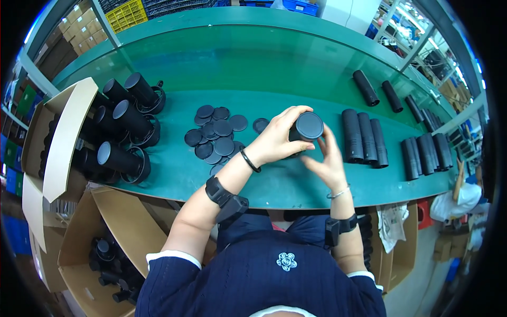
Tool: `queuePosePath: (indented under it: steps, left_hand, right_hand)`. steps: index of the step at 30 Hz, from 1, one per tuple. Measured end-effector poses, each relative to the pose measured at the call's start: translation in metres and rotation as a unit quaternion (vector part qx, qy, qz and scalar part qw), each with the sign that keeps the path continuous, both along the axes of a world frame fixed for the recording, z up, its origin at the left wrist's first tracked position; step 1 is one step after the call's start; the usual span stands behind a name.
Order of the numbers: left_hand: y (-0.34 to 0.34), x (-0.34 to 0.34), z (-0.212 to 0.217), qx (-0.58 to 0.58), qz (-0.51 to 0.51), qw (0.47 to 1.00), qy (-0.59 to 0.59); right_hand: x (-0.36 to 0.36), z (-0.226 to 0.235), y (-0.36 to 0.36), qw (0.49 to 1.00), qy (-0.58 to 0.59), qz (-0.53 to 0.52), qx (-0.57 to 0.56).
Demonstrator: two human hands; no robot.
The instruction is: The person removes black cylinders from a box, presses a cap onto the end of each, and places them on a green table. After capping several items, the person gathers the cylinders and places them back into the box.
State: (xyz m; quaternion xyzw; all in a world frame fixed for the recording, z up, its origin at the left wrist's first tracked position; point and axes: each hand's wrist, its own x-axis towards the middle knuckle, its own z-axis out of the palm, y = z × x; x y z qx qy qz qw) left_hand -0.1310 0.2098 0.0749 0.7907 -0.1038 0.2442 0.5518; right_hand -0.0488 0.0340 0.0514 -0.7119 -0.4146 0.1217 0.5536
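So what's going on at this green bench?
A person holds a black cylinder in both hands, the left hand gripping its side and the right hand cupping it from below. A pile of round black caps lies to the left, beside more black cylinders spilling from a cardboard box.

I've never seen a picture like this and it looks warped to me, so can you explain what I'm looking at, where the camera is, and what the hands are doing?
No machine here: a person works with bare hands. The one picture comes from a wide fisheye camera worn on the head, looking down, so straight edges curve. The left hand and right hand together hold a black cylindrical part with a round cap over a green workbench. A pile of loose black round caps lies beside the left hand. Further left, black cylinders with ring bases lie by an open cardboard box. To the right lie rows of black tubes.
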Motion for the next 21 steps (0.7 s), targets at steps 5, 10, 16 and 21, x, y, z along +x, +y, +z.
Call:
queuePosePath:
  steps: [5,10,16,21]
  left_hand:
    - [0.006,0.008,-0.019,-0.257,0.053,0.965,-0.025]
    - [0.000,0.015,-0.053,-0.342,0.132,0.930,-0.012]
    - [-0.008,0.016,-0.066,-0.210,0.031,0.975,0.061]
    - [-0.007,0.010,-0.056,-0.122,0.063,0.986,0.090]
  right_hand:
    - [0.008,-0.017,0.018,0.997,-0.074,0.000,-0.027]
    - [0.097,0.051,0.056,0.986,-0.026,-0.103,-0.125]
    - [0.240,0.013,0.115,0.868,-0.162,-0.323,-0.342]
    - [0.314,-0.024,0.085,0.876,-0.262,-0.211,-0.345]
